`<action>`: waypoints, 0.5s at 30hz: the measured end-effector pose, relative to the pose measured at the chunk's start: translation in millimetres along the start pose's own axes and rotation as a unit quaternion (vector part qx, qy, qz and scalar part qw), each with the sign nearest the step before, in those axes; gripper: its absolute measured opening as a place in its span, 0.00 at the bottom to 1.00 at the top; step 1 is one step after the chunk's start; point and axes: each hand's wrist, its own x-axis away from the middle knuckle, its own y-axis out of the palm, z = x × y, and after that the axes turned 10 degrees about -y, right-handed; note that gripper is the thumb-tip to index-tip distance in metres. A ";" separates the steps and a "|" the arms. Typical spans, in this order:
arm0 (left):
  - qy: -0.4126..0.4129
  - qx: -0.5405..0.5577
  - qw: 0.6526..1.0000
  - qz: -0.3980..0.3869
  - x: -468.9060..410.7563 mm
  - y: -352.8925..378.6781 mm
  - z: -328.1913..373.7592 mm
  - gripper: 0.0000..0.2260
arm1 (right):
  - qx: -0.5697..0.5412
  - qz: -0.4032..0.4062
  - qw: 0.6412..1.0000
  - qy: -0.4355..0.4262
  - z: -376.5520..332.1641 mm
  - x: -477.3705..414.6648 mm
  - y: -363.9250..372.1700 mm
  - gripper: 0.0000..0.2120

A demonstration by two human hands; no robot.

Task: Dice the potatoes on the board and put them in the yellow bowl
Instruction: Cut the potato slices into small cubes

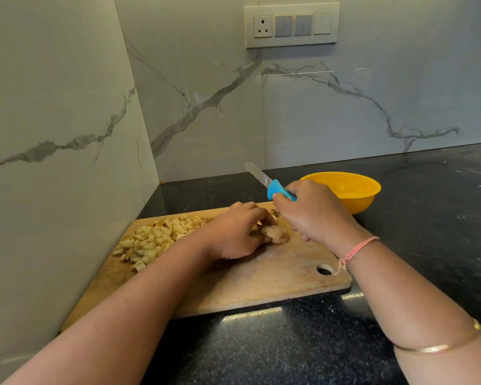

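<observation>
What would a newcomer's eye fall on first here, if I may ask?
The bright yellow bowl at the back right of the dark counter stands out, as does the blue-handled knife held up in the right hand. On the wooden board, a pile of diced potato lies at the left, and the left hand holds an uncut piece.

Left hand (235,232) holds a potato piece (277,234) on the board (261,276); right hand (311,209) grips the knife (267,180), blade raised.

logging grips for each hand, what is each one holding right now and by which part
Right hand grips the knife by its blue handle. Left hand holds a potato piece on the board, fingers curled over its left end.
</observation>
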 end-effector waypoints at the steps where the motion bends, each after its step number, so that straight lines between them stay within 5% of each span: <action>1: 0.003 0.019 1.000 0.004 0.6 0.1 0.1 0.14 | 0.000 0.001 1.000 0.001 0.4 0.0 0.0 0.13; 8: 0.007 0.053 0.998 0.026 7.4 -4.0 1.6 0.21 | 0.004 -0.003 1.000 0.009 1.2 0.2 1.2 0.13; 15: 0.001 0.145 0.989 -0.025 16.6 -11.5 -3.7 0.07 | -0.006 -0.018 1.000 0.016 1.0 -0.2 1.5 0.12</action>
